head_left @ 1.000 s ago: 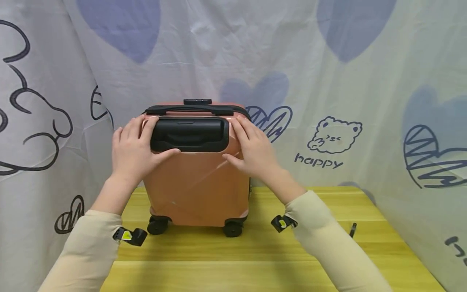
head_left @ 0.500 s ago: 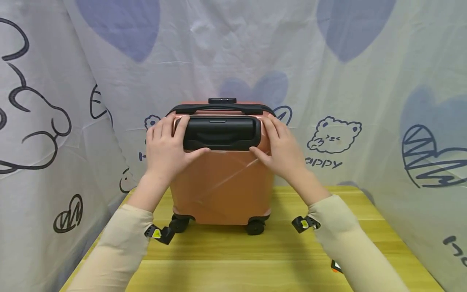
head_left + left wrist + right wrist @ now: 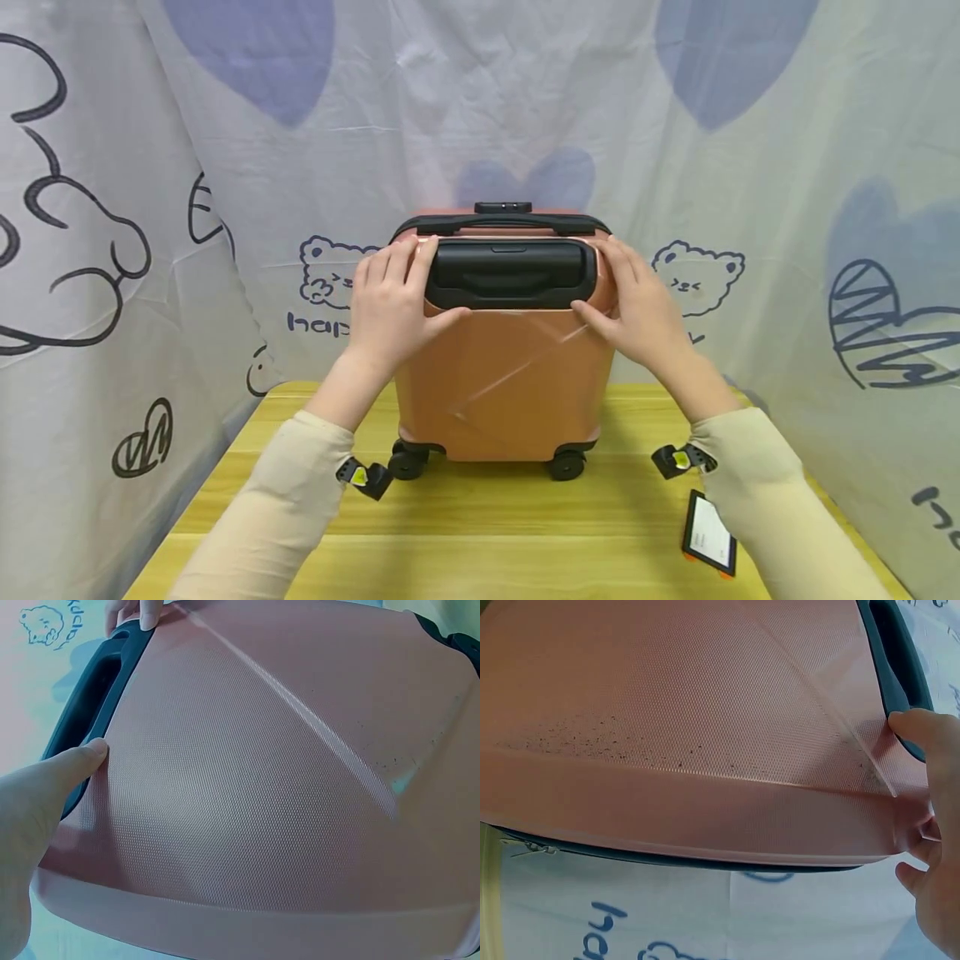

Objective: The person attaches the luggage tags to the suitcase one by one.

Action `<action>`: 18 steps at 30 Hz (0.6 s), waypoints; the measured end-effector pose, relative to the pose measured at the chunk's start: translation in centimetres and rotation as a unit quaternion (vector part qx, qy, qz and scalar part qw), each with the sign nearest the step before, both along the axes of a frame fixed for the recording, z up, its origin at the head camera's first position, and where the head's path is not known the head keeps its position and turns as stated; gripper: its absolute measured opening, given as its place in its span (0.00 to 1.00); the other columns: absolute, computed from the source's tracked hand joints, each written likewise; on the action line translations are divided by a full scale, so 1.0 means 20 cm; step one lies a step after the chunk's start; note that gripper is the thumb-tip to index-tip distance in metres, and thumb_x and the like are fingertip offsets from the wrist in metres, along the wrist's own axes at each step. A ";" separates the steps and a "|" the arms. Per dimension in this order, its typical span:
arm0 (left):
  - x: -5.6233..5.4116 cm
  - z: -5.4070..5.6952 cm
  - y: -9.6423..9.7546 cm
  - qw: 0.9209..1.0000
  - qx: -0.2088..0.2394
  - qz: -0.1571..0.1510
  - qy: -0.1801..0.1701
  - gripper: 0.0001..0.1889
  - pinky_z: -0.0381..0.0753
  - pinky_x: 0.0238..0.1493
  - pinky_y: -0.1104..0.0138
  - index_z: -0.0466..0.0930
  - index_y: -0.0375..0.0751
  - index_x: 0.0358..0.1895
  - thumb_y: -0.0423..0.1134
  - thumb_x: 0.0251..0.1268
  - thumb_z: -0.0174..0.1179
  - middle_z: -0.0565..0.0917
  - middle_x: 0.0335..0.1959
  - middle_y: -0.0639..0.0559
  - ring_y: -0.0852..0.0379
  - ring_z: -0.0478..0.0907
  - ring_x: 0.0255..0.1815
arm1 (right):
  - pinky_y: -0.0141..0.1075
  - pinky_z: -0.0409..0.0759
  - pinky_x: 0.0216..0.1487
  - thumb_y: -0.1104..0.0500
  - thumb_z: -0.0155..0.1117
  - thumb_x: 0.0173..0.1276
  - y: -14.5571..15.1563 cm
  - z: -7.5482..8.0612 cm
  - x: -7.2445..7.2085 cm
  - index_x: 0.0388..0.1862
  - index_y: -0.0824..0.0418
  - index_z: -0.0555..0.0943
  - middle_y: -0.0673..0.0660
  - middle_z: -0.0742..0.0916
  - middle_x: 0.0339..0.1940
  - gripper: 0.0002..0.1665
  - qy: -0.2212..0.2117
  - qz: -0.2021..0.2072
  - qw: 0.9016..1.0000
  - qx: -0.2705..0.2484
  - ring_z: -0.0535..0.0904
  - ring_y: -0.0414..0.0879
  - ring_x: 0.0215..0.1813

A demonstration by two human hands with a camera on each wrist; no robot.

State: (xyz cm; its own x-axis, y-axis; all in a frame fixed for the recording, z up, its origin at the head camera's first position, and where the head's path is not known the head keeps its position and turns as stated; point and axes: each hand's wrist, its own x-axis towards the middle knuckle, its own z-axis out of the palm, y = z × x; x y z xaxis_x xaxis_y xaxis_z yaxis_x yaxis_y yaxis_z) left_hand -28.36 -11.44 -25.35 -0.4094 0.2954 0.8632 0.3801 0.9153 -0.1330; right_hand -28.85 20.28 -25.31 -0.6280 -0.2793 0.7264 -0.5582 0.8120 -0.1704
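Observation:
An orange-pink hard-shell suitcase point(image 3: 498, 383) stands upright on its black wheels point(image 3: 567, 465) on the wooden table. My left hand point(image 3: 388, 312) grips its upper left corner, fingers over the edge and thumb on the front. At the upper right corner my right hand point(image 3: 647, 312) holds it the same way. Between the hands lies the black telescopic-handle recess point(image 3: 510, 275), with a black carry handle point(image 3: 506, 222) and a lock point(image 3: 503, 207) above it. The left thumb point(image 3: 86, 759) touches the recess rim in the left wrist view; so does the right thumb point(image 3: 911, 724) in its own.
A small device with a black frame and white screen point(image 3: 709, 532) lies on the table point(image 3: 465, 542), partly behind the right sleeve. White curtains point(image 3: 750, 167) with hearts and bear drawings enclose the table at the back and both sides. A zipper pull point(image 3: 531, 846) hangs at the suitcase seam.
Both hands have slid the suitcase to the right across the table, keeping hold of its corners. The small screen device has come into view from behind the right sleeve.

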 end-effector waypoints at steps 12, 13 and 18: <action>-0.02 0.01 0.13 1.000 -0.009 -0.011 -0.018 0.50 0.66 0.65 0.49 0.66 0.41 0.70 0.69 0.47 0.68 0.73 0.65 0.43 0.43 0.69 0.63 | 0.60 0.64 0.70 0.54 0.73 0.59 0.15 -0.01 -0.01 0.75 0.54 0.60 0.61 0.67 0.75 0.48 0.013 0.009 1.000 -0.014 0.63 0.62 0.74; -0.02 0.01 0.14 1.000 -0.010 -0.010 -0.020 0.50 0.66 0.65 0.49 0.66 0.41 0.70 0.69 0.47 0.68 0.73 0.65 0.43 0.43 0.69 0.63 | 0.60 0.63 0.71 0.54 0.73 0.59 0.16 -0.01 0.00 0.75 0.54 0.60 0.60 0.67 0.75 0.48 0.011 0.008 1.000 -0.015 0.63 0.62 0.75; -0.04 0.02 0.16 1.000 -0.006 -0.016 -0.020 0.50 0.66 0.63 0.50 0.67 0.41 0.69 0.69 0.46 0.68 0.74 0.63 0.43 0.42 0.69 0.62 | 0.60 0.62 0.72 0.54 0.73 0.59 0.18 -0.01 -0.01 0.76 0.54 0.59 0.60 0.66 0.76 0.49 0.001 0.006 1.000 -0.014 0.61 0.61 0.75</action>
State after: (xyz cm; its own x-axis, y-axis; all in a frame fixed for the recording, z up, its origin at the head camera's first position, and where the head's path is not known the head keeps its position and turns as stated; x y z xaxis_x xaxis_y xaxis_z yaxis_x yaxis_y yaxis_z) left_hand -29.08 -8.31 -25.04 -0.4344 0.3197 0.8421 0.4145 0.9010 -0.1282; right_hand -29.04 23.83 -25.50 -0.6233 -0.2668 0.7351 -0.5689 0.7996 -0.1922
